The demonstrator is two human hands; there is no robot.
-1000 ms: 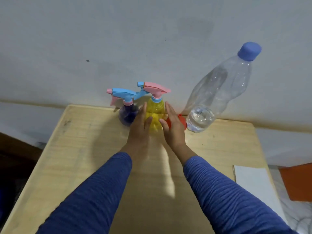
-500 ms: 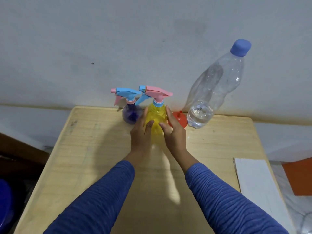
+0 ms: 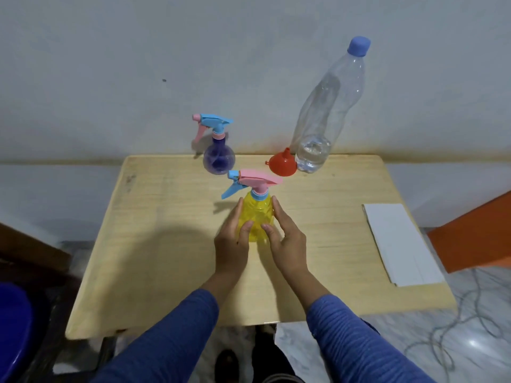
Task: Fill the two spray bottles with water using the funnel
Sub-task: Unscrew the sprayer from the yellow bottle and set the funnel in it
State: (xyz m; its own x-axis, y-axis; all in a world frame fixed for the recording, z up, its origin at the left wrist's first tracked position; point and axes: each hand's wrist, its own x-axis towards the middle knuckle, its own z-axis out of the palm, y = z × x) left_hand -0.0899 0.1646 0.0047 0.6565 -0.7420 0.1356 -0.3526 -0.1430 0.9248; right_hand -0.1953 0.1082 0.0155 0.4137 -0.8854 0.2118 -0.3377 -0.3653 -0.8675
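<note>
Judging from the table (image 3: 154, 244), nothing is filled yet: both sprayer tops are on, and capping, funnelling and pouring all remain. Nearest me, at the table's middle, my left hand (image 3: 231, 244) and right hand (image 3: 287, 241) clasp the yellow spray bottle (image 3: 255, 217) from either side, fingers curved against it, thumbs on its front. Farther off, along the far edge, stand the purple spray bottle (image 3: 218, 160), the red funnel (image 3: 282, 164) and the water bottle (image 3: 323, 117), capped and mostly empty.
</note>
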